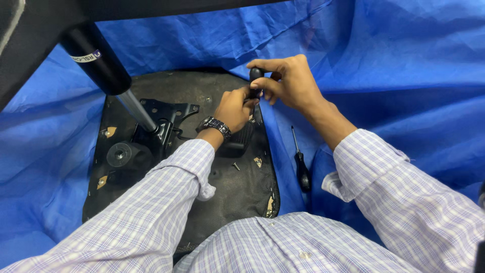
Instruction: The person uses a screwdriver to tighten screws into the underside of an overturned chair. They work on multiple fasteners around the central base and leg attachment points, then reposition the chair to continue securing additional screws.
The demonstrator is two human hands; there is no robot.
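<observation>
gripping: both hands meet at the far right edge of an upturned chair seat, clamped together on 1 black tool handle [255, 76].
right hand [288, 81]: fingers curled over the top of the handle, thumb and forefinger pinching its upper end.
left hand [234, 108]: closed around the lower part of the same handle, wrist wearing a dark metal watch [214, 125].
tool position: the handle stands roughly upright above a black armrest bracket [237, 144] at the seat's right side; its tip is hidden behind the left hand.
seat underside [237, 192]: black, dusty board lying flat, with torn tan patches near its edges.
mechanism: a black metal plate [169, 111] bolted near the middle, a grey gas cylinder [136, 108] rising from it toward the upper left, a round black knob [120, 154] just beside it.
loose parts: 1 small screw [236, 165] lying on the board, near the bracket.
spare tool: 1 black-handled screwdriver [301, 164] on the blue sheet, right of the seat, apart from both hands.
container: the blue plastic sheet [394, 65] rises on all sides like a basin, holding the seat and the screwdriver.
sleeves: checked, pale shirt on both arms.
</observation>
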